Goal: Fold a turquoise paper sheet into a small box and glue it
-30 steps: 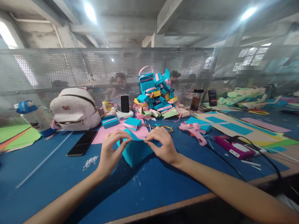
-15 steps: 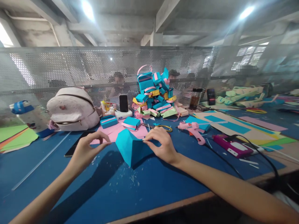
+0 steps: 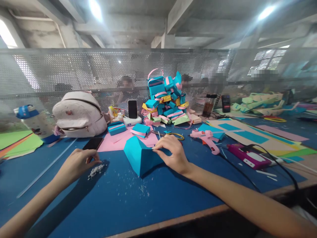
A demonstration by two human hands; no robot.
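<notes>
A folded piece of blue paper (image 3: 140,155) stands on the table in the middle, with angled faces and a sharp fold toward me. My right hand (image 3: 172,152) pinches its upper right edge between thumb and fingers. To the left, my left hand (image 3: 80,162) hovers just over a small heap of white bits (image 3: 96,171). Its thumb and fingers are drawn together, and whatever may be between them is too small to see. A black phone (image 3: 92,144) lies flat behind that hand.
Pink sheets (image 3: 109,142) and small blue boxes (image 3: 117,128) lie behind the paper. A stacked blue-and-pink paper model (image 3: 165,99) rises at the back. Right are a pink glue gun (image 3: 206,140) with its cord and a magenta box (image 3: 247,155). A backpack (image 3: 79,115) and bottle (image 3: 36,124) stand left.
My left hand has moved left and down, away from the blue paper, to the white bits, its fingers closing. My right hand keeps its pinch on the paper.
</notes>
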